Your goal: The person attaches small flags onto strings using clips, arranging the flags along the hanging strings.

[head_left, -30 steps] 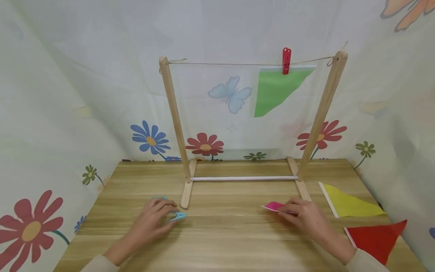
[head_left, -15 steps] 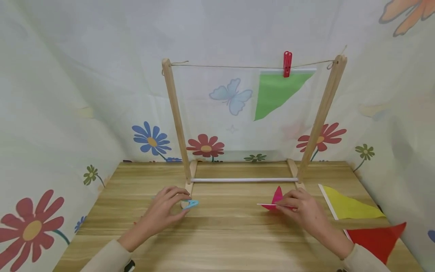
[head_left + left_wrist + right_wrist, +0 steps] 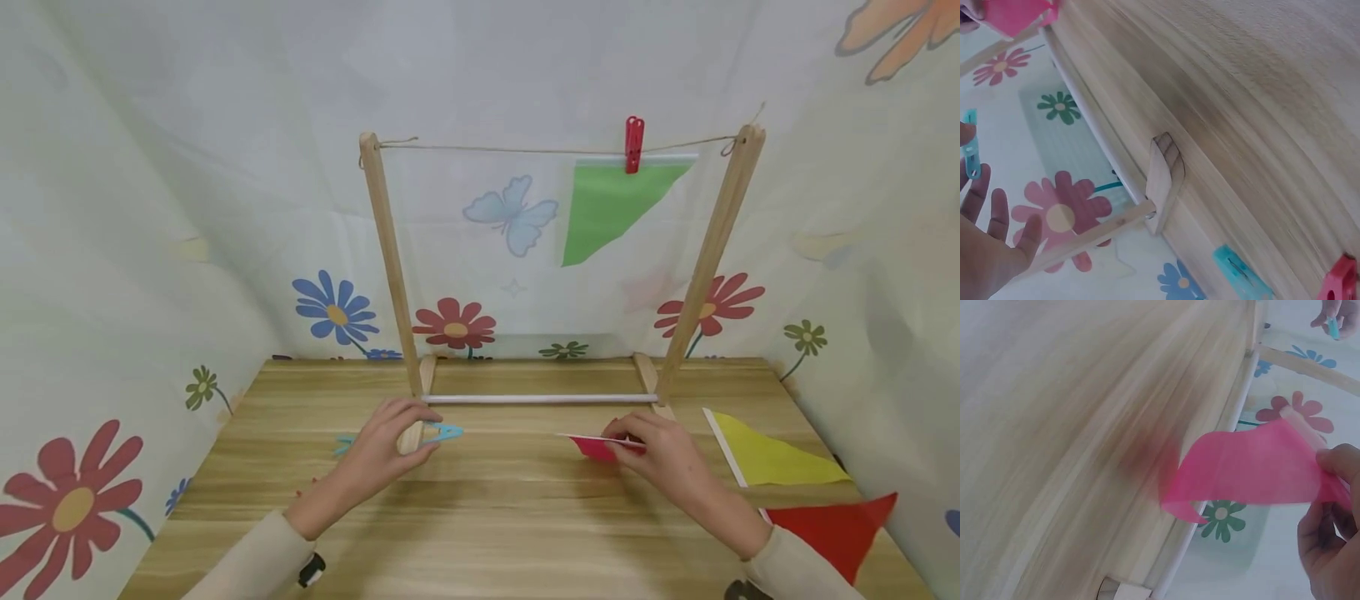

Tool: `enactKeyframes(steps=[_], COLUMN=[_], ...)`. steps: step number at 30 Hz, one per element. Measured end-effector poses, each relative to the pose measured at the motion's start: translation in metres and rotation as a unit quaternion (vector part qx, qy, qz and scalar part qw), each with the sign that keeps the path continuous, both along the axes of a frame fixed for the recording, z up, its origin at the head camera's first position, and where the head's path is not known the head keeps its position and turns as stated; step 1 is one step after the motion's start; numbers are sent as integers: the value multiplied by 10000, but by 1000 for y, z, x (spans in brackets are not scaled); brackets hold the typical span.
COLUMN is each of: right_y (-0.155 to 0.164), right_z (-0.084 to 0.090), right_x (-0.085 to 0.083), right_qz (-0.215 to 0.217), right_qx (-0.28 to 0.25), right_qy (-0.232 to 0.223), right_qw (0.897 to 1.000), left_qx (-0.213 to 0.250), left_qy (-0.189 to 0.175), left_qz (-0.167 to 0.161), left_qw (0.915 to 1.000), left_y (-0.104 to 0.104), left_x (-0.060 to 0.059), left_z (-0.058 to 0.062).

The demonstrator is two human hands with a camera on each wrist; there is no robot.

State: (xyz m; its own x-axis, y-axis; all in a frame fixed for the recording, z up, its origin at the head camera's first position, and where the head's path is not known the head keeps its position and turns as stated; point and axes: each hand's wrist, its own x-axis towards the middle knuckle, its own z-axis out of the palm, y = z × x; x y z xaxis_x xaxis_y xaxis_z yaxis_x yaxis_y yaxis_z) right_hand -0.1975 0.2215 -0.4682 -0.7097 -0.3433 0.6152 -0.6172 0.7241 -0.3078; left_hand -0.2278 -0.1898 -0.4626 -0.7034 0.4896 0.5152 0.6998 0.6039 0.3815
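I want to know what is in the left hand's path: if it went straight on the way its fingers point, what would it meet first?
Probably the rack's white bottom rail, just beyond the left hand and the blue clothespin it pinches; depth is unclear, so it might pass over.

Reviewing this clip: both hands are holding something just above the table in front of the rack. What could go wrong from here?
1. The right hand pinches the pink flag only at one edge; the flag curls and hangs limp, so it may fold or slip.
2. The left hand holds the blue clip by its fingertips right beside the rack's foot; it might knock the foot or drop the clip.
3. The string looks thin and slack, so clipping onto it may need steadying.
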Motion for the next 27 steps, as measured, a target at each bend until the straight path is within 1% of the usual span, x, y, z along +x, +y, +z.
enactKeyframes(steps=[4, 9, 13, 17, 21, 24, 27], right_y=[-2, -4, -6, -9, -12, -15, -17], right_z=[4, 9, 12, 16, 20, 24, 28], right_x=[-1, 0, -1, -3, -6, -9, -12], right_qz=[35, 44, 41, 125, 260, 327, 425], right_qx=[-105, -212, -223, -303, -374, -420, -500], right_qy=[77, 23, -59, -90, -57, -56, 9], right_qw=[9999, 9998, 9997, 9994, 9989, 9986, 9978], left_qx=[89, 159, 189, 300, 471, 518, 458], left_qy=[-40, 80, 74, -125, -265, -235, -95], left_qz=[-41, -147, -125, -47, -110, -187, -269], left_qw=[9999, 9997, 9997, 9995, 9985, 9982, 9985], left_y=[4, 8, 12, 16, 22, 25, 28], left_x=[0, 0, 0, -1, -4, -7, -10], left_z=[3, 4, 6, 11, 18, 23, 28])
